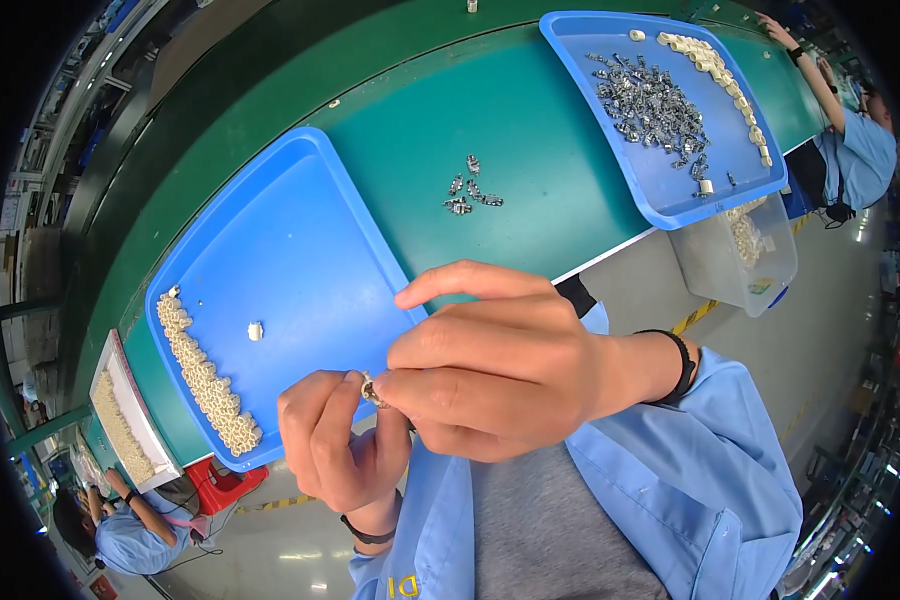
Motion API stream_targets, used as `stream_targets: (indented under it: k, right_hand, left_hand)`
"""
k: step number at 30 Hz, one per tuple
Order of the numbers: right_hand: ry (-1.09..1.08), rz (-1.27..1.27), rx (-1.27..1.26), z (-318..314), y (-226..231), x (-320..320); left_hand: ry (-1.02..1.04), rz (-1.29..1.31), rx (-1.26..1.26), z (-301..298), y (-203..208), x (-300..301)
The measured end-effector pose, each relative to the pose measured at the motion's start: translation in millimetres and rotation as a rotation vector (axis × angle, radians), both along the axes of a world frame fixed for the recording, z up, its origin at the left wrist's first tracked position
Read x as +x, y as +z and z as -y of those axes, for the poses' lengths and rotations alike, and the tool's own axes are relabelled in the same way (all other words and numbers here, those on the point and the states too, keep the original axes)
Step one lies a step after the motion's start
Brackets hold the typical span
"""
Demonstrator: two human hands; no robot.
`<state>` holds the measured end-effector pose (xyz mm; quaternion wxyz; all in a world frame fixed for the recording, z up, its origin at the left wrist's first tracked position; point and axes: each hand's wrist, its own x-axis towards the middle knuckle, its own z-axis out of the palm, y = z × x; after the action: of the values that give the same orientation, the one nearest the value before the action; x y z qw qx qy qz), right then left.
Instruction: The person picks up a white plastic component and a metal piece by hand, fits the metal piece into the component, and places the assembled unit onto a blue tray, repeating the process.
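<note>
My left hand and my right hand meet over the near edge of the left blue tray. Between their fingertips is a small cream-coloured part with a dark, metallic-looking inside; both hands pinch it. The right index finger stretches out above it, while that thumb presses against it. Fingers cover much of the part, so its exact kind is hidden. Inside the tray, a single cream part lies apart from a long heap of similar cream parts along the left side.
Several small metal clips lie on the green bench. The right blue tray holds a metal-clip pile and a row of cream parts. Beneath it stands a clear bin. Co-workers sit at both ends; a red stool is at lower left.
</note>
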<state>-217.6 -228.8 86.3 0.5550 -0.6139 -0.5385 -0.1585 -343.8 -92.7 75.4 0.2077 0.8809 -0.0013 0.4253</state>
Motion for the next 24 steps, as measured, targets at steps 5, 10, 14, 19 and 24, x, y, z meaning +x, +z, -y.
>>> stream_targets:
  k: [5, 10, 14, 19, 24]
  right_hand:
    - [-0.009, -0.008, 0.036, 0.0, -1.3, -0.2]
    - [-0.009, -0.030, 0.051, 2.5, 0.8, 1.0]
    - [-0.024, -0.018, 0.045, 1.2, 1.0, -0.6]
    - [-0.019, 0.058, -0.064, 7.9, 3.5, -1.6]
    - [-0.013, 0.073, -0.132, 7.8, -0.1, 0.0]
  left_hand:
    - [0.000, 0.004, 0.026, 0.9, 0.6, 1.3]
    - [0.010, -0.001, 0.034, 1.5, 0.1, 0.9]
    - [0.010, -0.001, 0.050, 1.7, 2.2, 1.0]
    - [0.015, 0.000, 0.066, 4.3, 3.7, 1.7]
    - [0.019, -0.008, 0.020, 6.2, -2.4, 4.8]
